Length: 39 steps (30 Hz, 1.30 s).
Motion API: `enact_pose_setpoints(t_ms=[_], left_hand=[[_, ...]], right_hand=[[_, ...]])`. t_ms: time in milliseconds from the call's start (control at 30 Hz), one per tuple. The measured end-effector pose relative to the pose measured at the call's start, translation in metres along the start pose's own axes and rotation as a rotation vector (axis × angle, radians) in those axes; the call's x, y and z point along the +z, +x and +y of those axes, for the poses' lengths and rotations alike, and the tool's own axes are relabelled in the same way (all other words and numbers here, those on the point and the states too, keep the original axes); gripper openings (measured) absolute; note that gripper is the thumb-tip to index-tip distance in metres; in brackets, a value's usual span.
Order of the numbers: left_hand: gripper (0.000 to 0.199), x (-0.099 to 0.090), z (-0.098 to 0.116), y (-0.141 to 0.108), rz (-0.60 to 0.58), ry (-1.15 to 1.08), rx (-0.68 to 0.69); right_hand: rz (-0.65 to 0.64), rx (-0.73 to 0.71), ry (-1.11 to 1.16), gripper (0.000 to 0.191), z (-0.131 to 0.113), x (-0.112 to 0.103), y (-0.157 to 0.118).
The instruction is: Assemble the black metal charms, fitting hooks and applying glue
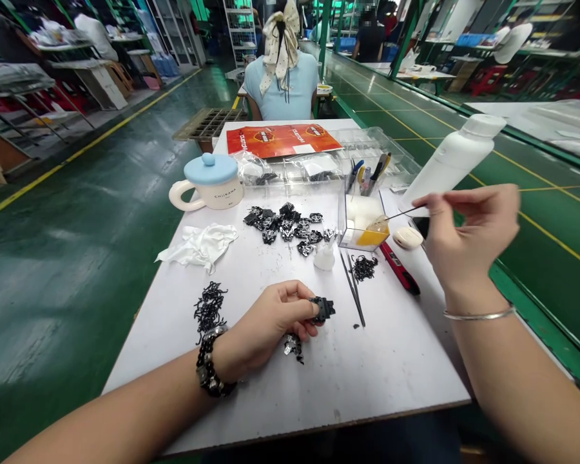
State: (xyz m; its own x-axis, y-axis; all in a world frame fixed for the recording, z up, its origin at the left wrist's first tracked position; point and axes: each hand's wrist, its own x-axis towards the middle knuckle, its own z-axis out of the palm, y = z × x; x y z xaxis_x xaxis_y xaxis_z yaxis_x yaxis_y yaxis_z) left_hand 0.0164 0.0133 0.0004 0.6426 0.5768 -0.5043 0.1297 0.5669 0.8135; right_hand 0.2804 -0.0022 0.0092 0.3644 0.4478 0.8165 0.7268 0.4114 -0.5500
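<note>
My left hand [275, 317] pinches a small black badge piece [323, 309] against the white table [377, 380], with another small piece [292, 346] lying under the fingers. My right hand [468, 232] is raised at the right and holds a thin brush stick [400, 214] whose tip reaches into a clear box [360, 222] holding yellow and white material. A heap of black badge pieces [285, 225] lies mid-table. Black tweezers [352, 287] lie between the hands.
A white mug with a blue lid [211, 183], a crumpled white cloth [202, 245], piles of tiny black parts [209, 308], a red utility knife [399, 269], a white bottle [452, 158], clear trays [319, 169] and orange packaging [280, 138] sit around. A person in a light blue shirt [283, 77] sits beyond.
</note>
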Motion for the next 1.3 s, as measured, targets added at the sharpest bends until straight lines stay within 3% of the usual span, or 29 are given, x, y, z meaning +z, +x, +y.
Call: enact_pose_setpoints(t_ms=[67,133,200,333,433,1300], left_hand=[[0.017,0.0,0.0,0.0,0.004,0.002,-0.001],[0.016,0.0,0.0,0.0,0.003,0.001,-0.001],[0.016,-0.001,-0.001,0.0,-0.001,0.001,0.001],[0.015,-0.001,-0.003,0.001,-0.001,0.001,0.014],[0.016,0.0,-0.002,0.001,0.0,-0.009,0.016],[0.015,-0.002,-0.004,0.002,-0.02,-0.01,0.025]], right_hand=[[0.266,-0.025,0.082,0.013,-0.012,-0.001,0.002],[0.343,-0.005,0.229,0.015,-0.025,0.0,0.002],[0.234,0.124,0.423,0.017,-0.037,0.003,-0.004],[-0.201,0.44,0.696,0.013,-0.054,0.013,-0.025],[-0.322,0.497,0.739,0.013,-0.059,0.02,-0.039],[-0.185,0.412,0.643,0.015,-0.055,0.03,-0.046]])
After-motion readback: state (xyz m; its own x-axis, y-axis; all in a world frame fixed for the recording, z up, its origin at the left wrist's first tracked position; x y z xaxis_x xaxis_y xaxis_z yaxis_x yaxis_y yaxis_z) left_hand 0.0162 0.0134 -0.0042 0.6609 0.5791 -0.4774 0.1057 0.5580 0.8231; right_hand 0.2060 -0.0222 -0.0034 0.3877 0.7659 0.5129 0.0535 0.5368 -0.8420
